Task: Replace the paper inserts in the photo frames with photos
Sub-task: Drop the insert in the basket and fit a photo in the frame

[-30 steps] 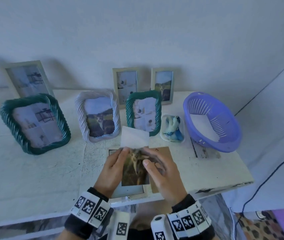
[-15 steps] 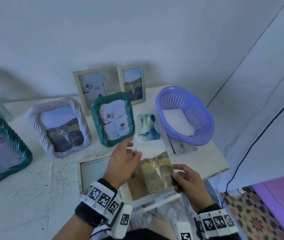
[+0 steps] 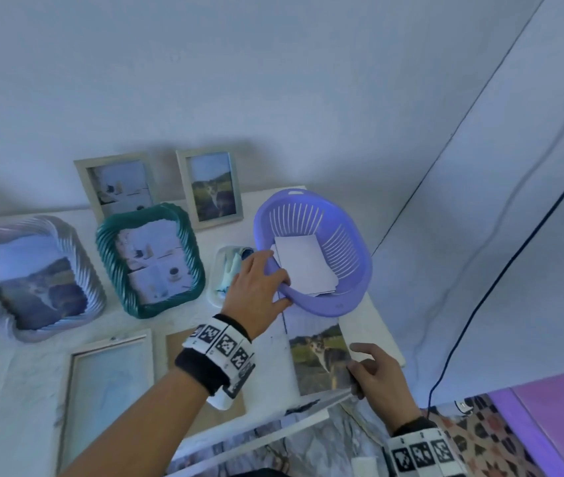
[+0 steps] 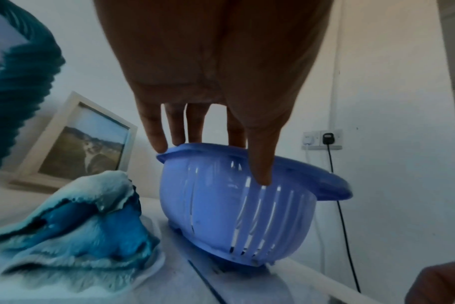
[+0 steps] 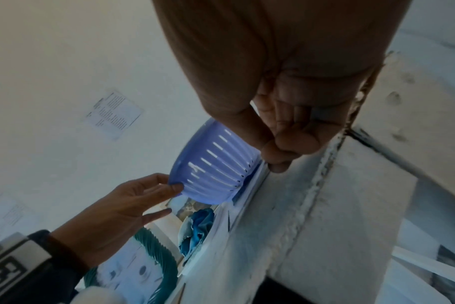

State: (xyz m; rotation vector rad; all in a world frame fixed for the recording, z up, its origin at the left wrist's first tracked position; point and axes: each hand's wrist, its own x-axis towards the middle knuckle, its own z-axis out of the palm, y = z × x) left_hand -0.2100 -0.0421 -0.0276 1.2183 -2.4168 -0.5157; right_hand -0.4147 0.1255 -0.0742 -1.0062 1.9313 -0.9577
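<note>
My left hand (image 3: 263, 280) reaches over the near rim of the purple basket (image 3: 366, 270). Its fingers (image 4: 153, 133) hang straight just inside the rim, the thumb lies against the outer wall, and it holds nothing. White paper inserts (image 3: 304, 266) lie in the basket. My right hand (image 3: 363, 366) pinches the lower right corner of a cat photo (image 3: 318, 352), which lies at the table's front right corner. An empty pale frame (image 3: 108, 383) lies flat near the front edge, with its brown backing board (image 3: 173, 346) beside it.
A green rope frame (image 3: 151, 259) and a white rope frame (image 3: 32, 273) stand behind the flat frame. Two plain frames (image 3: 210, 187) lean on the wall. A blue cloth in a dish (image 3: 229, 270) sits left of the basket. A black cable (image 3: 480, 304) hangs right of the table.
My left hand carried the white paper insert from the flat frame to the basket and let it go. My right hand moved the cat photo right, to the table's corner.
</note>
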